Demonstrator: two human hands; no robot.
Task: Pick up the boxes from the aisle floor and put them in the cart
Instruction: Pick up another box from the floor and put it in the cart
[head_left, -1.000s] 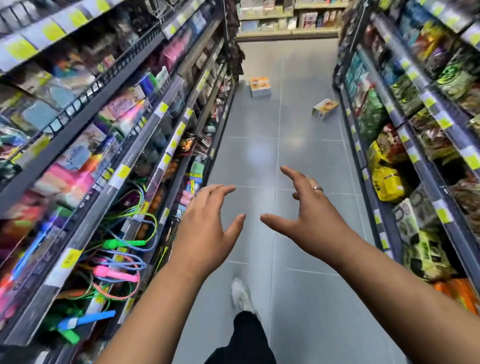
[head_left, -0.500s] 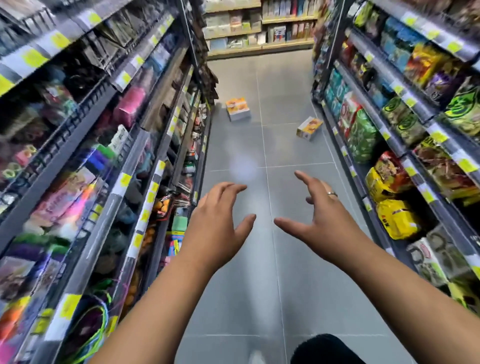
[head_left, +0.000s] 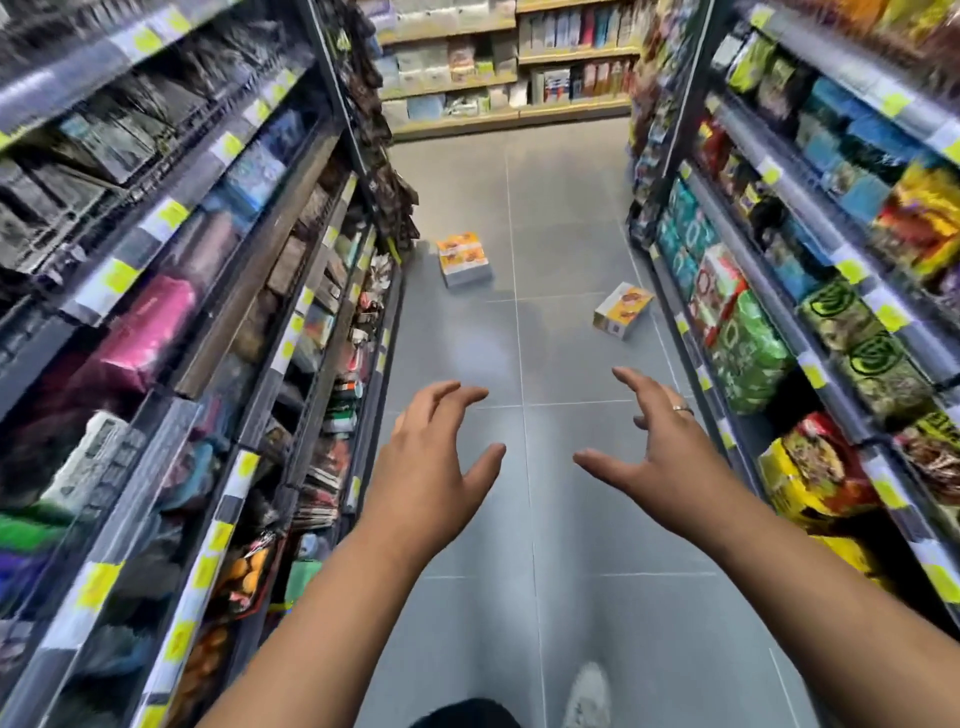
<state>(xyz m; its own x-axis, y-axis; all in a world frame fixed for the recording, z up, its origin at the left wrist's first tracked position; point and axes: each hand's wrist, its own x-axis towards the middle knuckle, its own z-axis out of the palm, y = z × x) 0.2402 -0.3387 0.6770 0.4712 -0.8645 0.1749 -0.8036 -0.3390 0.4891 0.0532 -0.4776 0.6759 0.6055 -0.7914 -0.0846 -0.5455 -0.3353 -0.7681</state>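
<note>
Boxes on grey floor (head_left: 561, 208): 2 counted.
First box (head_left: 462, 258): orange-yellow top, white sides, lying flat just beside left shelving (head_left: 291, 291).
Second box (head_left: 623, 310): yellow face, white end, tilted, well apart from left shelving.
Hands: 2. Left hand (head_left: 431, 467) and right hand (head_left: 660, 462) both spread wide, holding nothing.

- No word, brand or number can be read anywhere.
- Shelf tags (head_left: 171, 215): yellow and white, and blurred. No price or figure can be made out on them.
- Far box (head_left: 464, 258): orange and white printing on top, too small to read.
- Near box (head_left: 622, 310): a dark square mark on its end face, which cannot be read.
- Packets (head_left: 748, 353): lettering and logos smeared by blur, none legible.
</note>
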